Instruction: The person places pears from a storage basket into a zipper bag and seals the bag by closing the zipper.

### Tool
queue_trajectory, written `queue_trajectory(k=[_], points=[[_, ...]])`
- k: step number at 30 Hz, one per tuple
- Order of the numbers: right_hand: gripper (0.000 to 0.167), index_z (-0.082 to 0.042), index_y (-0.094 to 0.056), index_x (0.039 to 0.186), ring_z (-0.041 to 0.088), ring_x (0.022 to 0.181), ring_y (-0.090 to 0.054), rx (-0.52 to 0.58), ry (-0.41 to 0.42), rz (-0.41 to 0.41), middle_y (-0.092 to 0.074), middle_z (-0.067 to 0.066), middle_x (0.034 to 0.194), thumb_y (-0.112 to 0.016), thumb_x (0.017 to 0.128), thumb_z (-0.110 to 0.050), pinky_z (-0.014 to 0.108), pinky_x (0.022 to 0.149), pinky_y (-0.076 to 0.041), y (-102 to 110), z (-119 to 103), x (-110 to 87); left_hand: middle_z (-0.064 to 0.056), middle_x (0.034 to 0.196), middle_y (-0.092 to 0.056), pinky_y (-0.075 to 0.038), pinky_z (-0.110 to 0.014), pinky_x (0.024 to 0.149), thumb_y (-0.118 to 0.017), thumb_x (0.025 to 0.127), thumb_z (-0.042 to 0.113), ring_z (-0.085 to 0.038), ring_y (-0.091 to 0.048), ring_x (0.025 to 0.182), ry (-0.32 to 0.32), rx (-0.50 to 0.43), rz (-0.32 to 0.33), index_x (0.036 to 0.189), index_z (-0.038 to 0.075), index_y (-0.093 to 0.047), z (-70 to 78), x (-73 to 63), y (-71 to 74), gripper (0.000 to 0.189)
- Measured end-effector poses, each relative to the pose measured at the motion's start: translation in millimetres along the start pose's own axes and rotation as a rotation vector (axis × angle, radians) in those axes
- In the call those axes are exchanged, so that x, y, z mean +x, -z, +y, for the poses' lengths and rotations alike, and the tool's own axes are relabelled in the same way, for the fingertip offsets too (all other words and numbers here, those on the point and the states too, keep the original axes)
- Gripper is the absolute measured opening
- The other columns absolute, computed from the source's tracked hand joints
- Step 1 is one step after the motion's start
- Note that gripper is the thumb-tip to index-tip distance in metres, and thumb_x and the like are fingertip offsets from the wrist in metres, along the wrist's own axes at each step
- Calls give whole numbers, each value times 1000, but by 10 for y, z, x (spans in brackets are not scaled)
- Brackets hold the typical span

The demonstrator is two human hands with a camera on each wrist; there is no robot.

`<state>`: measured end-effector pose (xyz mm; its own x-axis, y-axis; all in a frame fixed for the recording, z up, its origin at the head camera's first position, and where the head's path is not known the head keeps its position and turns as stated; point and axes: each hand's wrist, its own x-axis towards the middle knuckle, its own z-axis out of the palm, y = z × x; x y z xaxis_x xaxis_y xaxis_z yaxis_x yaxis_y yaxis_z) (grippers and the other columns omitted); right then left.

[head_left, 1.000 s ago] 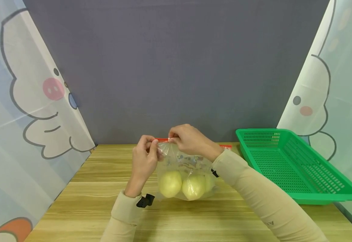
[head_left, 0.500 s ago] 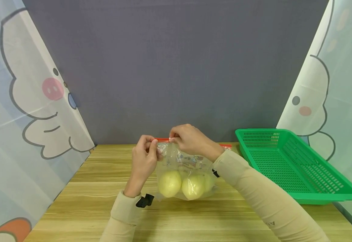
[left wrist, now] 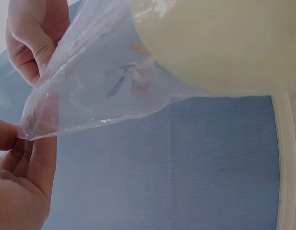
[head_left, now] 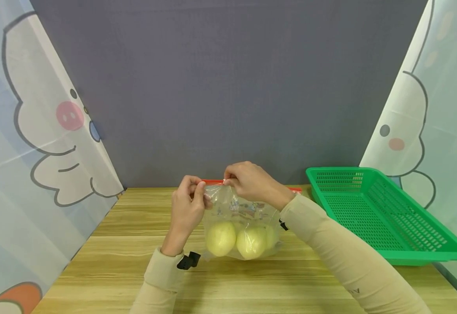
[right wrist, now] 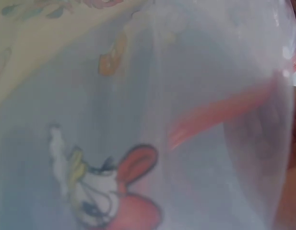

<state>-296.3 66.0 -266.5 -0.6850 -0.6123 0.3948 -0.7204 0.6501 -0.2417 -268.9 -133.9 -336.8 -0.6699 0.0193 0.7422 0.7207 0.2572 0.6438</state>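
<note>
A clear zip bag (head_left: 228, 211) with cartoon prints holds several pale yellow-green round fruits (head_left: 221, 238) at the middle of the table. Along its top runs a red zip strip (head_left: 213, 182). My left hand (head_left: 186, 207) pinches the strip's left end between thumb and fingers; the left wrist view shows the same pinch on the bag's corner (left wrist: 30, 132). Farther right on the strip, my right hand (head_left: 253, 185) pinches a small white slider (head_left: 224, 181). Behind that hand and wrist, part of the bag's top is hidden. Bag film with a cartoon print (right wrist: 114, 196) fills much of the right wrist view.
A green perforated basket (head_left: 363, 218) stands on the wooden table (head_left: 134, 261) to the right, with nothing seen inside. A grey backdrop (head_left: 220, 87) rises behind the table. Printed curtains (head_left: 43, 144) flank both sides.
My right hand has slid slightly right along the strip with the white slider, and the red stretch between the hands is longer. My left hand keeps its place.
</note>
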Motion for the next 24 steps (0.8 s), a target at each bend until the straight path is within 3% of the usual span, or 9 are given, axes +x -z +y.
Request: queue_trajectory(k=[13,24], points=[[10,-10,-71,95,10,69,-57,-39,-9,-20,-67,-2,87,-65,100,-17,28,64,-50,10,26,-29,-9,61,-65,-50,-23,42,-56,102,2,-19,-63,44,-89,59,36,96,-6,-55,-32,4,-16,10],[9,-11,-72,95,10,70,-59,-53,-10,-1,-68,-2,88,-66,100,-16,29,64,-51,25,71,-69,-9,62,-65,-50,-23,42,-56,102,0,-19,-64,45,-74,72,37,97,-6,-56,-6,1,7,8]])
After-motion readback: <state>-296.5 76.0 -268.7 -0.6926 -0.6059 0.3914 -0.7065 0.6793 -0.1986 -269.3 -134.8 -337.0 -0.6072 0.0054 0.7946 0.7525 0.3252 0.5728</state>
